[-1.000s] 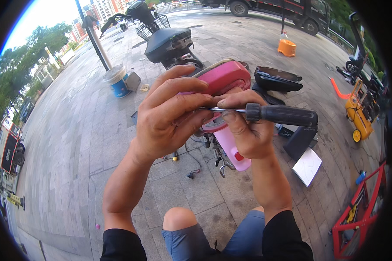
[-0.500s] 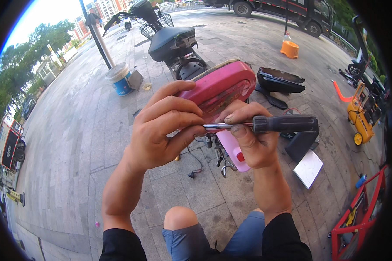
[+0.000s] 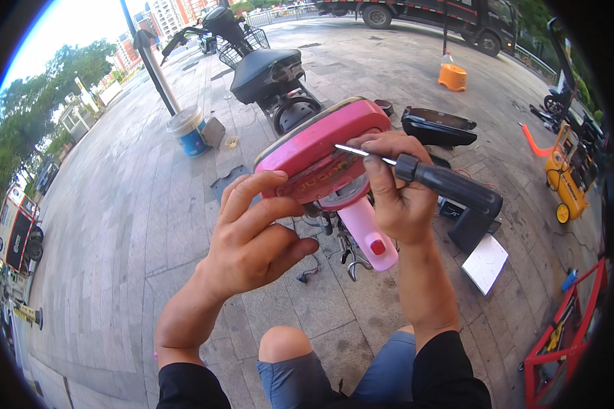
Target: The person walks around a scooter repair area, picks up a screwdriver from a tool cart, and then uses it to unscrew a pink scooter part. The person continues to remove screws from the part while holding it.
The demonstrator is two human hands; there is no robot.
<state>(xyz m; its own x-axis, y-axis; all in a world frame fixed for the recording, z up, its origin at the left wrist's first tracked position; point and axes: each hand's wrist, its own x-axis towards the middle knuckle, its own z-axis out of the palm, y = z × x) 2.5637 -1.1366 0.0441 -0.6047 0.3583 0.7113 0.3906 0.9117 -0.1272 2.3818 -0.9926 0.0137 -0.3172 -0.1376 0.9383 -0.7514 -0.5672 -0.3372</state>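
Observation:
My right hand (image 3: pixel 406 191) pinches a screwdriver (image 3: pixel 454 185) by the front of its black handle and its metal shaft. The bare tip points left, in front of a glossy pink-red casing (image 3: pixel 320 133); I cannot tell if it touches. Beside the casing's lower left end is my left hand (image 3: pixel 256 235), its fingers spread and holding nothing. The index fingertip overlaps the casing's edge; contact is unclear. Under the casing hangs a light pink part (image 3: pixel 365 232) with a small red piece on it. Cables and metal parts below are partly hidden by my hands.
Beyond the casing stands an electric scooter (image 3: pixel 269 75). A bucket (image 3: pixel 189 133) holds a pole at the left. On the right are a black shell (image 3: pixel 440 126), white sheet (image 3: pixel 485 264), orange stool (image 3: pixel 452 78), yellow machine (image 3: pixel 565 177) and red tool rack (image 3: pixel 566 341).
The left hand has come off the screwdriver's tip and moved down and left, its fingers parting. My right hand has raised the screwdriver's tip toward the casing, with the handle end tilted down.

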